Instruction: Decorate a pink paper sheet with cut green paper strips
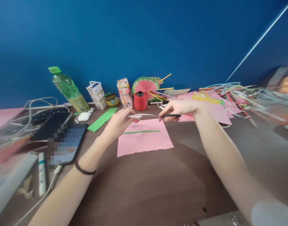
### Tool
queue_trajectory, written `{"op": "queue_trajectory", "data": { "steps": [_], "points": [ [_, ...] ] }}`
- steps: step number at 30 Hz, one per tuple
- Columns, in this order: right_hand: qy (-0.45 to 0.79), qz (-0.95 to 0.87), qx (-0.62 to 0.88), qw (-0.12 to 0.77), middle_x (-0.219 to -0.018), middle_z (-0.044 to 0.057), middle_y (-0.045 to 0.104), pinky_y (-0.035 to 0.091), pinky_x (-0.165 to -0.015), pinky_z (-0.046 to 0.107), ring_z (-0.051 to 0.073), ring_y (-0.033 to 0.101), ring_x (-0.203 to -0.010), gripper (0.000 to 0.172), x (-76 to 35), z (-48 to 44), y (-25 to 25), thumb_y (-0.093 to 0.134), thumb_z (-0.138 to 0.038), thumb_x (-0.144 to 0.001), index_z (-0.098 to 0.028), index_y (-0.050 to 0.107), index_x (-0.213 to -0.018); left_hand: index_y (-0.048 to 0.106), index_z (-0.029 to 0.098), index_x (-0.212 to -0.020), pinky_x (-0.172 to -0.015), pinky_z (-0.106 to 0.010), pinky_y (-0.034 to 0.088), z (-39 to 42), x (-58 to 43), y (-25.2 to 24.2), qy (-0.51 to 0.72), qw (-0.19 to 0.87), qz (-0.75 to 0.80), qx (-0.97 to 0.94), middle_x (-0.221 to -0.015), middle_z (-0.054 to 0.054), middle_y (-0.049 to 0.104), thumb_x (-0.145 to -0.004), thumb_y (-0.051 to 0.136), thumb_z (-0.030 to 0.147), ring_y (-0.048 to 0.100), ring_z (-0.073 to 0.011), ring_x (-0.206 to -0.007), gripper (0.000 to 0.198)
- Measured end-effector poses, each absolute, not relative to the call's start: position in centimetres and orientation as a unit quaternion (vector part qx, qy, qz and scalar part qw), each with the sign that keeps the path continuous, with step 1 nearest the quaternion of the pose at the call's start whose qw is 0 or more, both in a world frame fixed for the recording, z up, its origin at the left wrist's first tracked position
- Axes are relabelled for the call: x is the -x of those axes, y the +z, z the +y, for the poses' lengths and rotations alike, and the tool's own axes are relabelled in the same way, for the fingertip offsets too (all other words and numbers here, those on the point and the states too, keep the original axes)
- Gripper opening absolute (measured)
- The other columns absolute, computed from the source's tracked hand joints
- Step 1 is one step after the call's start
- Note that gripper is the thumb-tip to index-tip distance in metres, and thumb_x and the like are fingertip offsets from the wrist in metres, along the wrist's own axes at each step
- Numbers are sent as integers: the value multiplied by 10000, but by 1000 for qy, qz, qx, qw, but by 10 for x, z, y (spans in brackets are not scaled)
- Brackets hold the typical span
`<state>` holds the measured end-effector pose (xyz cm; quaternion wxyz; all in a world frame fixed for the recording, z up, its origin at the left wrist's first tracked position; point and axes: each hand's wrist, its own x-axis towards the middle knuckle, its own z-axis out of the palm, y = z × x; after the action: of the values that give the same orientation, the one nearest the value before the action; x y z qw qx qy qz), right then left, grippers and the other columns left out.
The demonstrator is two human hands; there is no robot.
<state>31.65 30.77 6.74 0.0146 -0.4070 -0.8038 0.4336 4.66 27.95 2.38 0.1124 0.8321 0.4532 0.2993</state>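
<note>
Black-handled tool [173,115] sits in the right hand [180,107], above the far edge of the pink sheet [144,144]; its long axis runs left to right, nearly level, handle to the right, narrow end toward the left hand [118,121]. The right grip is closed around the handle; the left grip pinches a white item [136,120]. Between them, a thin pale line could be blade or strip; I cannot tell. On the sheet, a narrow green strip [144,131] also runs left to right. On the worktop [153,179], a white marker [42,175] bears lengthwise lettering, too blurred to read; print on the carton [97,95] and green bottle [68,89] is likewise illegible.
</note>
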Motion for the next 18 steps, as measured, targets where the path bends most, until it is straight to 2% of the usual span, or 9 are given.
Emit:
{"op": "queue_trajectory", "data": {
  "steps": [6,18],
  "points": [
    [427,-807,407,8,-585,-4,601,349,-476,205,58,418,-466,469,-317,309,67,665,-472,-681,-199,687,-1062,565,199,-856,-694,-250,429,279,-47,24,306,87,450,-835,-838,-11,635,-812,562,285,570,-155,-784,97],
    [429,-803,413,8,-580,-1,589,366,-468,208,55,410,-465,493,-316,309,67,685,-469,-661,-187,687,-1065,574,205,-846,-700,-248,432,277,-48,26,311,100,461,-825,-859,-12,652,-803,576,279,575,-152,-791,85]
  ]
}}
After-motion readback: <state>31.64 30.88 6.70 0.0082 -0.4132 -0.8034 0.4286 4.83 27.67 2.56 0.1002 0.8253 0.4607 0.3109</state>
